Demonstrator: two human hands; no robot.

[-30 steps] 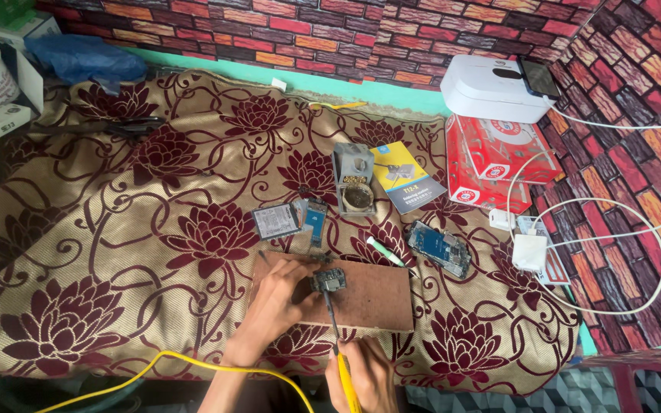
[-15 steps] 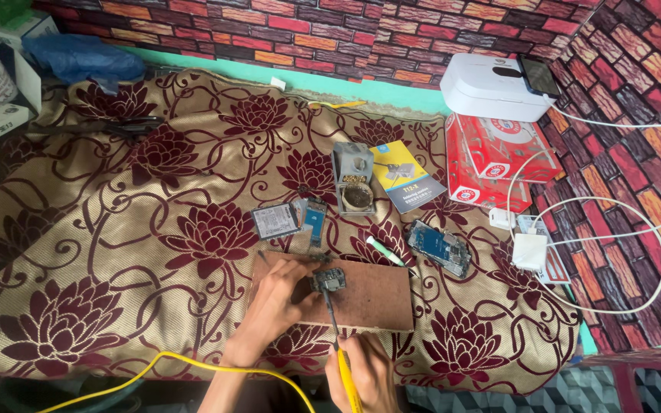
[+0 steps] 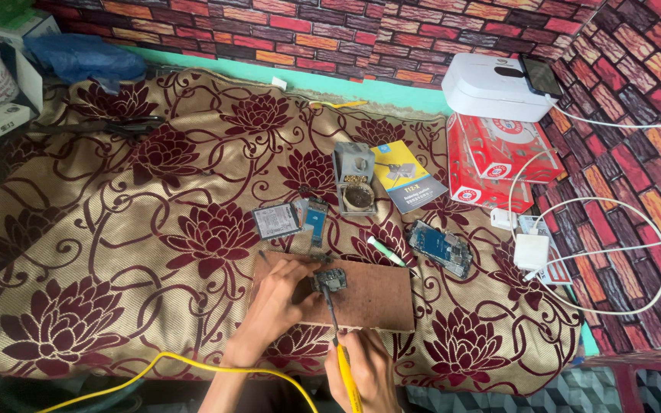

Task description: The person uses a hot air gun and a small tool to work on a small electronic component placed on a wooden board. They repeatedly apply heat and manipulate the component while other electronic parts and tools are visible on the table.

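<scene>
- the left hand [image 3: 277, 302] rests on a brown rectangular wooden board [image 3: 369, 298], its fingers closed on a small dark circuit board [image 3: 330, 281] and pinning it to the wood.
- the right hand [image 3: 369, 375] is wrapped tight round the yellow handle of a soldering iron [image 3: 343, 356], whose dark metal tip reaches up to touch the small dark circuit board.
- a yellow cable [image 3: 193, 365] curves from the handle toward the near left edge of the cloth.
- the wooden board lies near the front edge of a beige cloth with maroon flowers [image 3: 116, 229], a little right of its middle.
- just beyond the board lie a grey flat phone battery [image 3: 275, 222] and a narrow blue phone part [image 3: 316, 220].
- further back stands a grey soldering iron stand [image 3: 354, 180], touching a blue and yellow booklet [image 3: 405, 177].
- toward the right edge of the cloth lies an opened phone with a blue inner frame [image 3: 441, 247]; a small white and green tube [image 3: 385, 251] lies between it and the board.
</scene>
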